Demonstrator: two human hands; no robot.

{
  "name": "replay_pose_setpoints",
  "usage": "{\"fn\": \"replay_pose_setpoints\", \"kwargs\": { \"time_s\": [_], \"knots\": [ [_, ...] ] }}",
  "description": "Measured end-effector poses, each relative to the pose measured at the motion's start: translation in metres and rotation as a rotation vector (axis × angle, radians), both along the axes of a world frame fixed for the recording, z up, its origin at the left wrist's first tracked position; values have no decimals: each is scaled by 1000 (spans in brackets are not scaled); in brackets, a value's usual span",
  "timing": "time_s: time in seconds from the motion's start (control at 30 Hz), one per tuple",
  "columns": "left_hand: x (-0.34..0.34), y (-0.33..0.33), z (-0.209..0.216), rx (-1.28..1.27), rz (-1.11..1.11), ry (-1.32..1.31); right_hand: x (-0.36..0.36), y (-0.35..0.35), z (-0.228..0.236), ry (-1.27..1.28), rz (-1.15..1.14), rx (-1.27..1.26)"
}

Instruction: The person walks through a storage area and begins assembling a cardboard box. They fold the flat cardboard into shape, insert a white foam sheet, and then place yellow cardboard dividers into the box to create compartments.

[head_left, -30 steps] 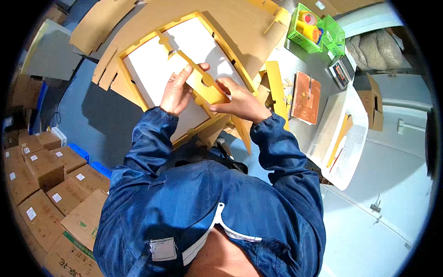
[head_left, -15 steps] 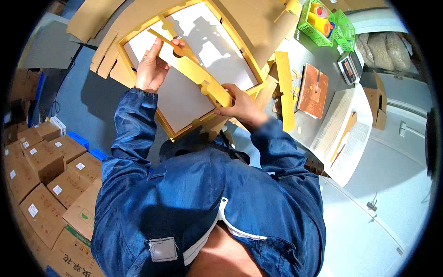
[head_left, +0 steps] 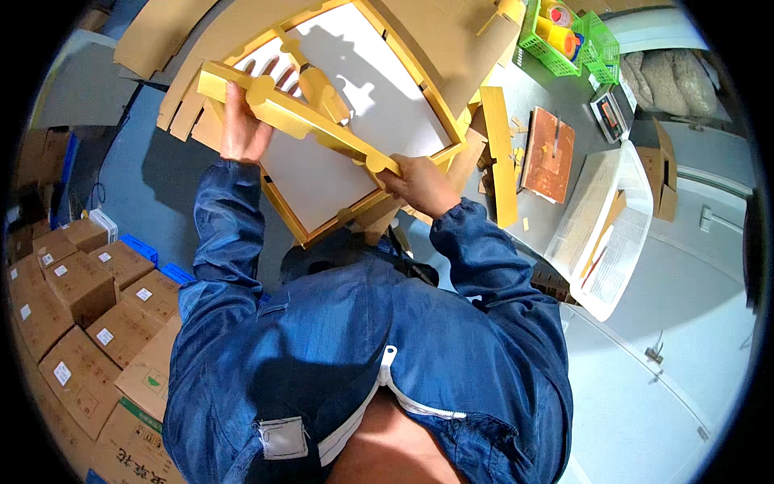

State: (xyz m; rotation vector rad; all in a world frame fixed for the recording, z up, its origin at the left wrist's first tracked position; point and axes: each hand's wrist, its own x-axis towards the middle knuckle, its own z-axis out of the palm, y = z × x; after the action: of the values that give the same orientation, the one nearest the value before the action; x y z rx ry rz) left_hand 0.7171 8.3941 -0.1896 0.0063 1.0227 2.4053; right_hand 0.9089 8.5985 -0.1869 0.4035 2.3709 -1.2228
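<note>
A folded yellow cardboard strip (head_left: 310, 125) with rounded tabs is held slanting over a shallow yellow-rimmed box (head_left: 297, 222) with a white floor. My left hand (head_left: 246, 129) grips the strip's far-left part, thumb on the near side and fingers partly showing behind it. At the strip's other end, my right hand (head_left: 419, 185) pinches it close to the box's near-right rim. Inside the box, another yellow cardboard divider (head_left: 321, 93) runs beyond the held strip, which hides part of it.
Right of the box lie a flat yellow strip (head_left: 500, 161), small scraps and a brown-covered book (head_left: 550, 157) with a pen. Beyond are a digital scale (head_left: 609, 117), green baskets (head_left: 552, 52) and a white plastic bin (head_left: 605, 266). Stacked cartons (head_left: 81, 278) stand at left.
The strip has turned, and its left end has moved left and toward the box's left rim. My left hand has shifted left with it; my right hand stays near the same corner.
</note>
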Motion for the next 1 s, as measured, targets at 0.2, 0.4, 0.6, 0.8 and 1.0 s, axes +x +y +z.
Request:
{"fn": "replay_pose_setpoints", "kwargs": {
  "time_s": [0.2, 0.4, 0.6, 0.8, 1.0],
  "knots": [
    [49, -28, -44, 6, -239, 10, 3, 4, -18, 293, 199, 299],
    [105, 0, -52, 44, -337, -140, -10, -19, -22, 382, 207, 505],
    [110, 9, -62, -34, -410, -129, -18, -38, -25, 325, 168, 420],
    [110, -2, -64, -9, -503, -123, -17, -40, -14, 301, 173, 335],
    [113, -26, -39, -421, -640, 28, -12, 23, -37, 212, 140, 174]
  ]
}}
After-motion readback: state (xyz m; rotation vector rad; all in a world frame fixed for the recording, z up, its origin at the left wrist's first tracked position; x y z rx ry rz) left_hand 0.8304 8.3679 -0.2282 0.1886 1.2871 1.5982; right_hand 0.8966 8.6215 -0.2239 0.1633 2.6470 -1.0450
